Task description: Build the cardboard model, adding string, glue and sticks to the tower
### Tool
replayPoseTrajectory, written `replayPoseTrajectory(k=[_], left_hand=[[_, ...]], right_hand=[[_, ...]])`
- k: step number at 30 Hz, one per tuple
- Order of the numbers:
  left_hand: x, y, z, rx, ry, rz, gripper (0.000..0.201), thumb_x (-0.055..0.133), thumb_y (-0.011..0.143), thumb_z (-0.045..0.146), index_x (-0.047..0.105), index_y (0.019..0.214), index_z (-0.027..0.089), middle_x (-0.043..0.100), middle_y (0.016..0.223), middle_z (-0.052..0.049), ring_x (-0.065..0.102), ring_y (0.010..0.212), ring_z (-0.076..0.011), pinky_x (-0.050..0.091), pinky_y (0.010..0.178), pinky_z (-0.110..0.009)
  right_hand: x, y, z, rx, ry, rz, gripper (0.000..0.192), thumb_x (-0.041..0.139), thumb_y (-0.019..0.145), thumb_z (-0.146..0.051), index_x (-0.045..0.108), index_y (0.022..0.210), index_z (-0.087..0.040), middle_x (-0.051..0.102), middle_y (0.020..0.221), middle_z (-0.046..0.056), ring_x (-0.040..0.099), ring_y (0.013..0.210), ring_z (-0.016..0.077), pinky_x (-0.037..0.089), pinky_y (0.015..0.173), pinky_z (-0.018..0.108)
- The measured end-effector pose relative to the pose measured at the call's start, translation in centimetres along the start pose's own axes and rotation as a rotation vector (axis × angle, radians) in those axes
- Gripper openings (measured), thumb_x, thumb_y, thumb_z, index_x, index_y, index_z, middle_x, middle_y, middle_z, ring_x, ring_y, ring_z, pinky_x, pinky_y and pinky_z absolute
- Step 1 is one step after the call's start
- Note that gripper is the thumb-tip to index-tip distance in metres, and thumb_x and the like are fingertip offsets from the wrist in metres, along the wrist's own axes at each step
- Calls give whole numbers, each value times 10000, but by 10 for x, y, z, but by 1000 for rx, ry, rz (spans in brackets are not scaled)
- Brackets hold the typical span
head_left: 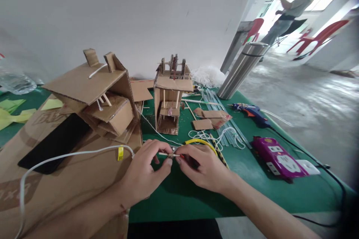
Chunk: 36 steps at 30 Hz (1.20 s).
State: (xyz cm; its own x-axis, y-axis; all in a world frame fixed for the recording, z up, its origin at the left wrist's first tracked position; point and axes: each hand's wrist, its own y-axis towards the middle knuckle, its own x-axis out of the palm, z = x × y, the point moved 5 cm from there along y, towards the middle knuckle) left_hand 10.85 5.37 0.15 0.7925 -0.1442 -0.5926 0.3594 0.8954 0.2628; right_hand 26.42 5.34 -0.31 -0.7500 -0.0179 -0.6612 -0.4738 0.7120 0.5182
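Close together over the green table (168, 201), my hands meet at a thin pale stick (163, 153) with a tiny brown piece on it. My left hand (144, 168) pinches the stick by that piece, between thumb and forefinger. The thumb and forefinger of my right hand (207, 168) close on its other end. Just behind my fingers lies a tool with a yellow curved handle (203, 142), partly covered by my right hand. Beyond stands a small cardboard tower (168, 108) with stick posts. A larger cardboard model (89, 78) is on the left.
Right of my hands are a purple power strip (280, 158), a hot glue gun (251, 112) and clear glue sticks (224, 119). White string (228, 136) lies near cardboard scraps (213, 117). A steel flask (242, 71) stands behind; a black phone (56, 143) lies left. One person (294, 7) stands farther off.
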Motion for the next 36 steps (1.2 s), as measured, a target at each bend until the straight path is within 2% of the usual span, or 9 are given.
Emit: replayPoseTrajectory(k=[9, 13, 18, 28, 36], left_hand=[[1, 1, 1, 41, 0, 14, 157, 523, 837, 102, 556, 904, 240, 626, 890, 17, 571, 818, -152, 476, 672, -253], [2, -1, 1, 73, 12, 18, 169, 536, 842, 97, 555, 920, 246, 629, 899, 22, 566, 834, -149, 477, 672, -243], [2, -3, 2, 122, 39, 16, 203, 559, 828, 76, 551, 928, 253, 635, 920, 28, 565, 864, -149, 471, 672, -236], [4, -2, 2, 124, 49, 5, 221, 563, 820, 66, 554, 929, 259, 636, 917, 27, 571, 870, -156, 475, 677, -248], [3, -3, 1, 135, 65, 19, 212, 561, 819, 75, 564, 933, 255, 646, 926, 16, 584, 889, -172, 493, 773, -300]], right_hand=[[0, -1, -1, 7, 41, -38, 106, 504, 903, -175, 598, 953, -175, 680, 719, 34, 574, 566, 136, 446, 553, 257], [0, -1, -2, 11, 40, -46, 109, 511, 900, -200, 593, 965, -173, 647, 681, 15, 530, 539, 127, 426, 533, 254], [1, -1, -3, 5, 29, -45, 80, 530, 886, -212, 595, 912, -174, 604, 648, 0, 512, 546, 125, 406, 531, 253], [2, 0, -3, -9, 50, -37, 87, 519, 895, -189, 603, 878, -170, 564, 622, -13, 492, 542, 119, 392, 532, 248], [3, 1, -5, -13, 69, -40, 100, 510, 895, -175, 607, 870, -172, 549, 622, -16, 475, 544, 117, 385, 531, 248]])
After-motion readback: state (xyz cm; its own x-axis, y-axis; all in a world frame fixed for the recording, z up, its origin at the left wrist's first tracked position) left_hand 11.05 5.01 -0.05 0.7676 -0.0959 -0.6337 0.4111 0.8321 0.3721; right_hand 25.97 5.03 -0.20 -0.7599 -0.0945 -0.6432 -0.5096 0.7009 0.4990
